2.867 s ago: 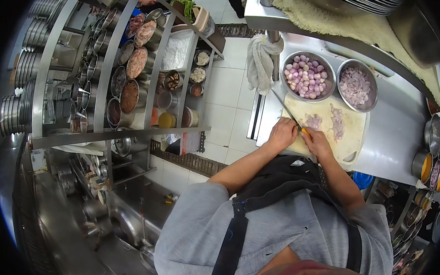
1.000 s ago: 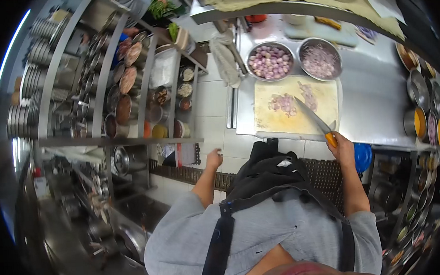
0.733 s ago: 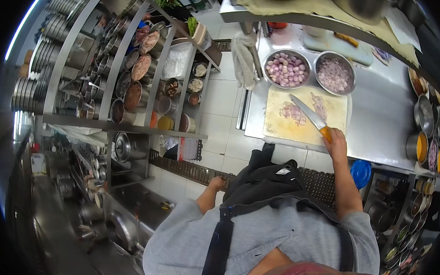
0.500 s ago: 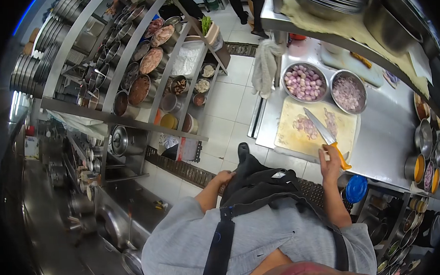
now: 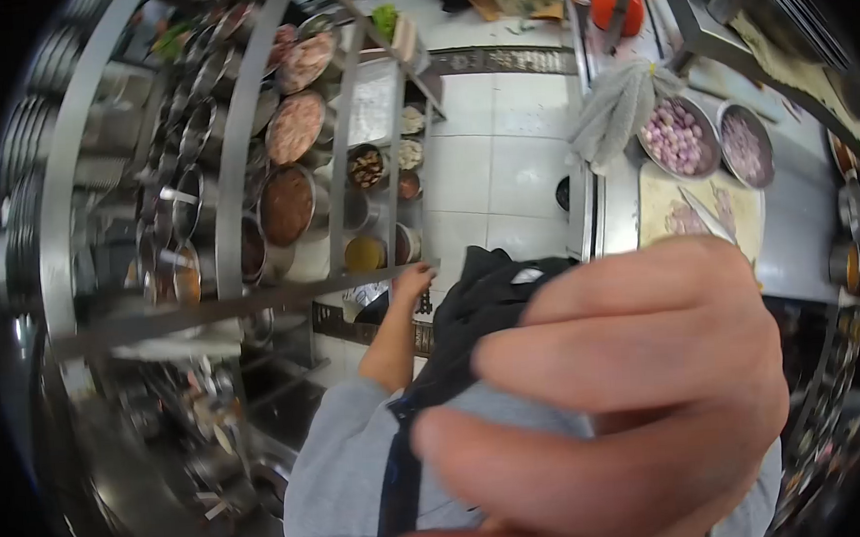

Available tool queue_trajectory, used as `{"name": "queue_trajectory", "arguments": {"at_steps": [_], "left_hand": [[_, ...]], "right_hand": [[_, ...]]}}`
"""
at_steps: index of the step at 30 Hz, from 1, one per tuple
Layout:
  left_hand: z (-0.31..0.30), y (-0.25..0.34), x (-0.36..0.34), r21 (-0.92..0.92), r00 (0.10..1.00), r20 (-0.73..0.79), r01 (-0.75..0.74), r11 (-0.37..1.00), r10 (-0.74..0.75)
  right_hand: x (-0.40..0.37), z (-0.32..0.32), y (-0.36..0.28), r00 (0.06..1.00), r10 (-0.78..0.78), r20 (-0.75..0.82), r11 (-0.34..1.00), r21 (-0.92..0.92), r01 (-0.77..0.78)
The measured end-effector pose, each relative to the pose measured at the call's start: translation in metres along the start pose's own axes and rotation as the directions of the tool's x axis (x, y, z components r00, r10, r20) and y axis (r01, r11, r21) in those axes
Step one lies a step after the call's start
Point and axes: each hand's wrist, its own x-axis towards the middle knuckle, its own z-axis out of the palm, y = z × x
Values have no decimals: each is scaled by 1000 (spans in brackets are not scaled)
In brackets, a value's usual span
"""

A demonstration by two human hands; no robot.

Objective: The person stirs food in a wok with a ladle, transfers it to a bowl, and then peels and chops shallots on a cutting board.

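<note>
My right hand (image 5: 631, 394) is raised right up to the camera and fills the lower right of the view, fingers stretched across with nothing seen in them. My left hand (image 5: 413, 279) hangs by the corner of a steel rack shelf (image 5: 257, 302); its fingers are too small to read. The knife (image 5: 707, 217) lies on the pale cutting board (image 5: 743, 203) beside chopped shallots (image 5: 682, 220). Behind the board stand a steel bowl of peeled shallots (image 5: 676, 137) and a bowl of chopped shallots (image 5: 743, 145).
A tall steel rack (image 5: 235, 162) on the left holds several pots and tubs of sauces and ingredients. A white cloth (image 5: 621, 108) hangs at the counter's left end. Small steel pots (image 5: 848, 237) line the counter's right side. White floor tiles (image 5: 502, 158) lie between rack and counter.
My right hand let go of the knife, which now rests on the board, and rose to the camera. The view swung left. My left hand lifted from my apron toward the rack shelf.
</note>
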Motion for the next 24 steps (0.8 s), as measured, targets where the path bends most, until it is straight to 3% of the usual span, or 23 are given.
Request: {"name": "queue_trajectory", "arguments": {"at_steps": [2,3,5,7,8,9,11,12,14,15,16,17,18,19,20,22,23,24], "left_hand": [[-34,-12,-1,-102,984,100,161,982,-151],[-38,-43,16,-165,967,226,156,974,-117],[-41,-52,13,-136,941,292,217,967,-170],[-38,-57,3,-112,921,333,254,961,-204],[-37,-58,-2,-109,916,346,254,961,-203],[-37,-49,-5,-106,912,360,249,963,-197],[-28,-57,-17,-134,907,384,240,962,-173],[-22,-55,-24,-149,906,396,221,964,-147],[-9,-46,-28,-178,907,413,170,969,-83],[-5,-39,-28,-191,909,415,128,973,-38],[-1,-29,-28,-209,911,412,75,975,18],[-1,-14,-21,-222,910,408,17,975,77],[1,7,-7,-253,910,386,-51,966,149],[-1,32,7,-281,904,364,-124,952,225],[-2,60,26,-288,911,354,-109,952,211],[-13,125,55,-239,929,369,58,969,36],[-18,151,81,-138,911,397,-65,988,116],[-30,202,73,-38,921,343,-183,982,185]], "right_hand": [[9,22,23,987,69,-142,997,-5,-71],[12,28,39,987,80,-141,994,-62,-90],[9,34,72,999,-53,-9,996,76,54],[-36,51,105,993,107,48,982,151,-113],[-60,44,110,941,279,193,958,17,-287],[-95,46,113,889,433,151,901,-51,-430],[-176,27,102,630,766,125,640,-238,-731],[-199,4,87,494,862,116,501,-354,-790],[-256,-42,52,184,966,-183,90,-429,-899],[-299,-76,34,175,913,-370,-48,-521,-852],[-313,-110,15,65,831,-552,-253,-479,-841],[-326,-143,-2,88,677,-731,-489,-536,-688],[-358,-184,-18,68,555,-829,-645,-480,-595],[-359,-206,-30,266,554,-789,-644,-609,-464],[-390,-236,-43,288,622,-728,-663,-686,-299],[-419,-255,-54,238,663,-710,-675,-704,-220],[-429,-267,-56,192,710,-677,-665,-735,-133],[-438,-276,-49,159,714,-682,-654,-731,-196]]}}
